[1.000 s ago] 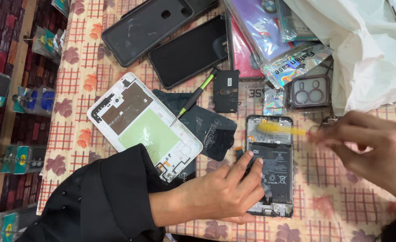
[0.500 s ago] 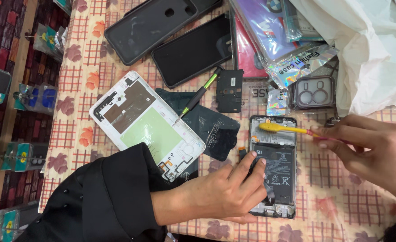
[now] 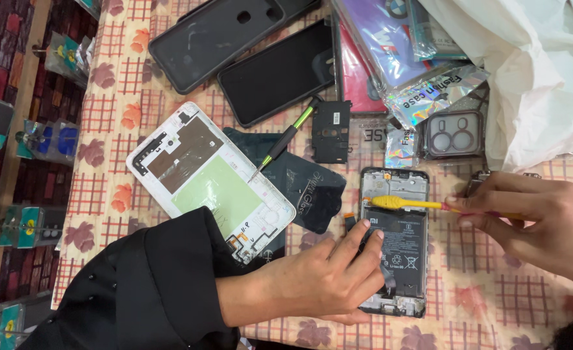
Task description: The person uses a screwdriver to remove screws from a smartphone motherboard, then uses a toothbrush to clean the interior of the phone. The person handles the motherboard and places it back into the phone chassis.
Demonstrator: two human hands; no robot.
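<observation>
Checked cloth with brown flowers covers the counter, and many phone parts lie on it. Near the middle right lies an opened phone with its back removed, so the black battery shows. The left hand comes out of a black sleeve and rests flat on the lower left part of this phone, the fingers spread over its edge and onto the battery (it presses more than it grips, nothing is closed inside it). The right hand pinches the thin handle of a yellow brush between thumb and fingers; the yellow head lies across the upper part of the phone, just above the battery.

Left of the phone lies a white phone frame with a green panel, tilted. Beside it a dark back cover lies under the tip of a green and black screwdriver. Higher up are a black phone, a dark case, shiny packets and a white plastic bag.
</observation>
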